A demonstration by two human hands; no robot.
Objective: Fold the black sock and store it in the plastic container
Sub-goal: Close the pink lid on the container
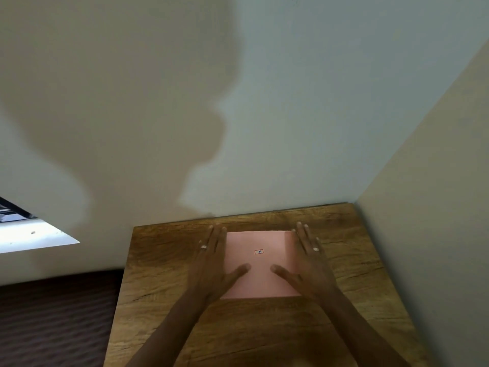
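Neither a black sock nor a plastic container shows in the head view. A pink sheet of paper [260,276] with a small red-framed label in its middle lies flat on the wooden table [158,274]. My left hand [214,263] lies flat, palm down, on the sheet's left edge, fingers together and thumb spread inward. On the sheet's right edge my right hand [307,263] rests the same way. Each hand wears a ring. Both hands hold nothing.
The table stands in a corner, with a pale wall [264,102] behind it and another wall [436,207] to its right. A dark patterned floor [53,321] lies to the left. A bright window sill [31,234] shows at far left.
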